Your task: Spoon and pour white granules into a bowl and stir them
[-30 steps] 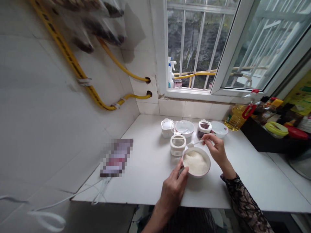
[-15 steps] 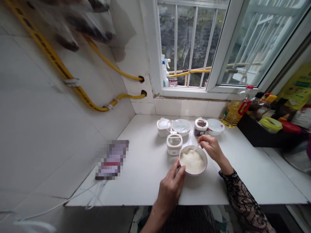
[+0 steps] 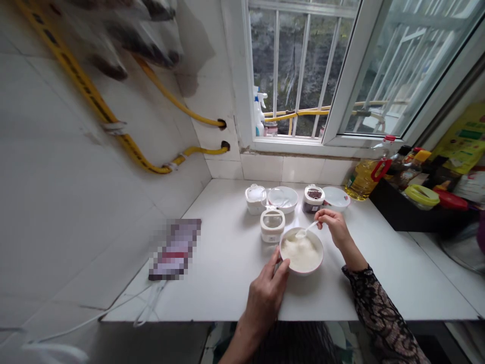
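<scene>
A bowl [image 3: 320, 260] of pale, off-white powder or fine grain [image 3: 301, 254] stands on the white counter. My left hand [image 3: 268, 288] grips its left rim, thumb at the near side and fingers around the outside. Between the pinched fingers of my right hand [image 3: 331, 227] is a small white spoon [image 3: 302, 233], its head over the far part of the bowl, at or just above the powder. Right behind the bowl is a jar with a clear-topped lid [image 3: 272, 225]. Farther back are a jar of white contents [image 3: 255, 198] and a jar of dark contents [image 3: 313, 198].
Two white bowls [image 3: 283, 199] stand near the back wall, one beside each rear jar. An oil bottle [image 3: 361, 174] and a black box [image 3: 394, 207] of condiments line the right side. A blurred-out flat object [image 3: 176, 250] and a white cable [image 3: 146, 308] lie at left.
My right hand has moved slightly right and up with the spoon, whose head now shows more clearly above the powder. My left hand stays on the bowl.
</scene>
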A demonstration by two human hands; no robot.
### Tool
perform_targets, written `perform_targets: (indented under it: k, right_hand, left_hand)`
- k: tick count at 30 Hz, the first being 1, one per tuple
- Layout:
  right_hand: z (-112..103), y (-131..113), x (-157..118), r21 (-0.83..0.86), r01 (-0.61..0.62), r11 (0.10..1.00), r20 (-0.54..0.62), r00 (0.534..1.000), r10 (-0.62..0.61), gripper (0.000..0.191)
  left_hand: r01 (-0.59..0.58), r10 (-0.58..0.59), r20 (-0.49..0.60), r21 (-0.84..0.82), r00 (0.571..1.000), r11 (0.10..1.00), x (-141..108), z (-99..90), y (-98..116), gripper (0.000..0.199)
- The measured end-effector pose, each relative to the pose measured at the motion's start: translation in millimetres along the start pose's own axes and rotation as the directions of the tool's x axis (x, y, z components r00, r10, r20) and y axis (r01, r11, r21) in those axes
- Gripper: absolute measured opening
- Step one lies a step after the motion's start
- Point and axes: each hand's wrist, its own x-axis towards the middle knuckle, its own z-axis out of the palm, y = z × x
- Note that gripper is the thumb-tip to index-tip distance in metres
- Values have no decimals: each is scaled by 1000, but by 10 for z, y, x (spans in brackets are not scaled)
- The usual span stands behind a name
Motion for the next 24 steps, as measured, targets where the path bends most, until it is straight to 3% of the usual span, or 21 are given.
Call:
perform_targets:
  k: [8,11,13,16,18,20,21,22,24]
  right_hand:
    - [109,77,44,91,-51,995,10,999,50,9]
    - [233,74,26,77,41,996,-12,999,-40,10]
    - [320,57,-15,6,170,985,-32,985,-170,11]
    - [421,28,-93,-233,441,867,33,895,-446,11]
    - [459,14,-135,-389,634,669,221,769,-600,14]
    - [475,0,-160,-441,766,467,415,636,-651,21]
    - [474,-10,-168,-440,799,409,463,592,-660,23]
    - [465,-24,-174,-437,812,386,470,572,-672,24]
    - [422,-57,-186,-437,799,413,396,583,-710,22]
  left_hand:
    - [-1,1,-6,1,1000,1000,16,-7,11,27]
    - [-2,2,-11,5,1000,1000,4,6,2,27]
    - [-9,10,-9,10,1000,1000,-1,12,-3,27]
    - [-16,16,-11,18,1000,1000,4,13,-6,28]
    - [-17,17,-21,22,1000,1000,12,11,-5,28]
    - [-19,19,-27,25,999,1000,17,9,-3,27]
    - [-20,20,-27,26,999,999,18,8,-2,27]
    - [-20,21,-22,25,1000,999,19,6,-1,27]
    - [-17,18,-13,20,1000,1000,19,2,2,27]
